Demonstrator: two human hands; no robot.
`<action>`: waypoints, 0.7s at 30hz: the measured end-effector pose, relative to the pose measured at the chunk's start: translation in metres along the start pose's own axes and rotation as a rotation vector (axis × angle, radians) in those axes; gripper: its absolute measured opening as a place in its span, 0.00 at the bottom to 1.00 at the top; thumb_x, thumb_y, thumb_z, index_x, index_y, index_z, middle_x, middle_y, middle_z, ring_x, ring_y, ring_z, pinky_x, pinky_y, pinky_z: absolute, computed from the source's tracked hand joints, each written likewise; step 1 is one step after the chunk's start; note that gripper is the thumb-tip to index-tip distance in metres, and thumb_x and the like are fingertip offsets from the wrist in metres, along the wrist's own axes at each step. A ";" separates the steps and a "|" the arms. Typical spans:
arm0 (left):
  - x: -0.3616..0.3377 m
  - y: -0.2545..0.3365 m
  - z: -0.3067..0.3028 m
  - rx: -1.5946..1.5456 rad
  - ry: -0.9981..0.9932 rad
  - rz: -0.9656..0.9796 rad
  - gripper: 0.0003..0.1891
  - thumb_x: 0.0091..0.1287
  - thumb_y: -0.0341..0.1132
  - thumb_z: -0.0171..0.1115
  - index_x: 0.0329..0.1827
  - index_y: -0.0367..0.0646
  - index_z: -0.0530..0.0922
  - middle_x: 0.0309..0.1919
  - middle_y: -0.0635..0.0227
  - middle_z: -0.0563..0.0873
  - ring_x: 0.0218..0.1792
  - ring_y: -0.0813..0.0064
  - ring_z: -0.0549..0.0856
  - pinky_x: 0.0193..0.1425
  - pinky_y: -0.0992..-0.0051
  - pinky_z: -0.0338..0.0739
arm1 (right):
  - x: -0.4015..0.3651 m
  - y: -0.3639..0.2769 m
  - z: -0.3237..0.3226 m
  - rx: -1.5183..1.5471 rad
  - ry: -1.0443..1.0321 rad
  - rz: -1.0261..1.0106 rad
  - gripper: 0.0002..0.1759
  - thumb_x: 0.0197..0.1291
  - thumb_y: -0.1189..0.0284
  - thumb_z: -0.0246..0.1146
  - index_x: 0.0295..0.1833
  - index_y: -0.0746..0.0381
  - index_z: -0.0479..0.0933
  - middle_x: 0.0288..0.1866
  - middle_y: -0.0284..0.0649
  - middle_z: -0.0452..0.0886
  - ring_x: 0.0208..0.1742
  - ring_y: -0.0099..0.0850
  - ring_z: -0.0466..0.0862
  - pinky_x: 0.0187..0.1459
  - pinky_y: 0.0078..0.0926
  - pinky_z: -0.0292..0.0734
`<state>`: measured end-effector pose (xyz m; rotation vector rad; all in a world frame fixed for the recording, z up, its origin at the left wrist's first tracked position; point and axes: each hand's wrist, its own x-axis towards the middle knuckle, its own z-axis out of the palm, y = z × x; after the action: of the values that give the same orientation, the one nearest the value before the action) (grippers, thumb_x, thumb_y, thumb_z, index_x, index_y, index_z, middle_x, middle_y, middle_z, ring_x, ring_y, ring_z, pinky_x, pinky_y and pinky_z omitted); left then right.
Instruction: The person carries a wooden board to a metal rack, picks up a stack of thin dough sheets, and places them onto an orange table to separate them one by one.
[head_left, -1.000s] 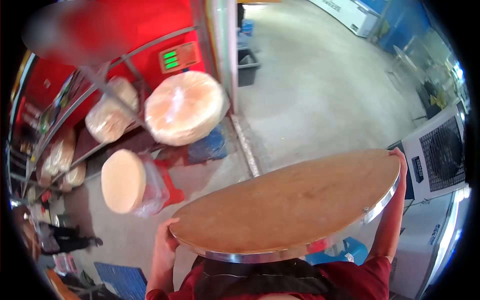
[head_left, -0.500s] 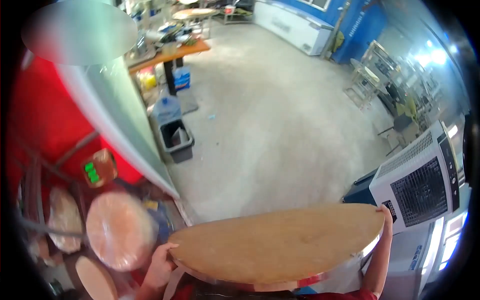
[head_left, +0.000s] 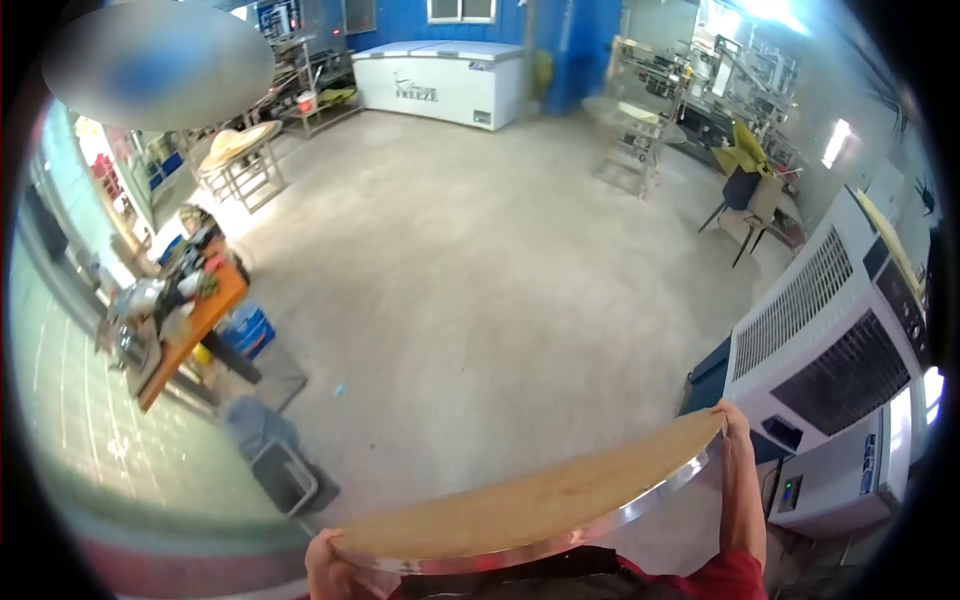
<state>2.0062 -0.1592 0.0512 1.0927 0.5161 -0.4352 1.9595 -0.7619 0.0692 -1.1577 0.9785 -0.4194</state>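
A large wooden board (head_left: 530, 500) with a curved, shiny metal edge spans the bottom of the view in front of my body. It is tilted, so its brown upper face looks narrow. My left hand (head_left: 328, 562) is closed on the board's left end, thumb at the edge, with its other fingers partly hidden. At the opposite, higher end, my right hand (head_left: 736, 425) grips the rim with the forearm raised. The board's underside is out of sight.
An air cooler (head_left: 825, 335) stands close by my right hand, above a white appliance (head_left: 840, 485). To the left are a cluttered orange table (head_left: 205, 335) and a grey bin (head_left: 285, 478). Farther off are a chest freezer (head_left: 440, 85), a chair (head_left: 752, 200) and a metal rack (head_left: 640, 130).
My view has turned right and advanced into the room. The red area and wrapped round item at left are gone from view. The board, still in both hands, now appears more edge-on.
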 end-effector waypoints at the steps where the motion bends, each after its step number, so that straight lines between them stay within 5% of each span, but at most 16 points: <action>1: 0.033 0.001 -0.003 -0.161 0.042 -0.037 0.15 0.50 0.30 0.49 0.39 0.31 0.71 0.36 0.54 0.78 0.38 0.59 0.78 0.45 0.67 0.73 | 0.026 -0.016 0.017 -0.020 0.024 0.021 0.06 0.38 0.73 0.53 0.22 0.65 0.67 0.20 0.42 0.71 0.20 0.34 0.71 0.26 0.29 0.70; 5: 0.149 0.048 0.061 -0.341 -0.030 -0.219 0.18 0.51 0.31 0.46 0.45 0.30 0.68 0.39 0.53 0.77 0.39 0.60 0.78 0.45 0.67 0.73 | 0.167 -0.042 0.079 0.108 -0.053 0.032 0.06 0.35 0.76 0.55 0.23 0.65 0.67 0.21 0.42 0.70 0.22 0.35 0.71 0.25 0.30 0.69; 11: 0.384 0.096 0.099 -0.304 0.025 -0.150 0.17 0.47 0.26 0.49 0.43 0.31 0.69 0.38 0.54 0.77 0.40 0.59 0.77 0.45 0.66 0.72 | 0.305 -0.076 0.181 0.007 0.093 0.005 0.07 0.32 0.76 0.59 0.23 0.63 0.70 0.21 0.39 0.71 0.20 0.33 0.72 0.24 0.27 0.68; 14: 0.442 0.169 0.196 -0.312 0.007 -0.113 0.17 0.46 0.26 0.50 0.42 0.32 0.70 0.38 0.56 0.77 0.40 0.60 0.77 0.46 0.67 0.72 | 0.367 -0.107 0.198 -0.006 0.165 -0.022 0.07 0.31 0.74 0.60 0.22 0.62 0.70 0.20 0.37 0.71 0.21 0.32 0.71 0.23 0.26 0.68; 17: 0.509 0.232 0.281 -0.266 -0.071 -0.112 0.17 0.47 0.27 0.50 0.42 0.32 0.70 0.39 0.57 0.77 0.40 0.62 0.77 0.46 0.68 0.71 | 0.434 -0.140 0.203 0.062 -0.015 -0.172 0.05 0.35 0.74 0.59 0.22 0.63 0.72 0.23 0.38 0.74 0.22 0.32 0.74 0.26 0.27 0.71; 18: 0.532 0.246 0.311 -0.241 -0.079 -0.093 0.17 0.47 0.27 0.50 0.42 0.32 0.70 0.38 0.57 0.77 0.40 0.62 0.77 0.46 0.69 0.71 | 0.446 -0.158 0.215 0.058 -0.031 -0.152 0.07 0.36 0.73 0.58 0.25 0.63 0.73 0.24 0.40 0.75 0.24 0.32 0.75 0.30 0.26 0.73; 19: 0.555 0.256 0.341 -0.220 -0.084 -0.082 0.17 0.47 0.27 0.50 0.42 0.32 0.70 0.38 0.57 0.77 0.40 0.62 0.77 0.46 0.69 0.71 | 0.461 -0.176 0.229 0.273 -0.056 0.154 0.08 0.36 0.72 0.57 0.26 0.63 0.73 0.25 0.40 0.75 0.26 0.33 0.76 0.32 0.27 0.73; 21: 0.602 0.278 0.405 -0.139 -0.103 0.017 0.16 0.48 0.27 0.50 0.41 0.31 0.70 0.38 0.58 0.77 0.39 0.64 0.77 0.45 0.70 0.71 | 0.513 -0.180 0.226 0.256 0.026 0.174 0.10 0.37 0.70 0.56 0.28 0.63 0.73 0.26 0.40 0.75 0.28 0.33 0.75 0.33 0.27 0.72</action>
<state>2.7193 -0.4667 0.0422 0.9350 0.4395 -0.4323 2.4569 -1.0742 0.0287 -0.8318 1.0071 -0.4073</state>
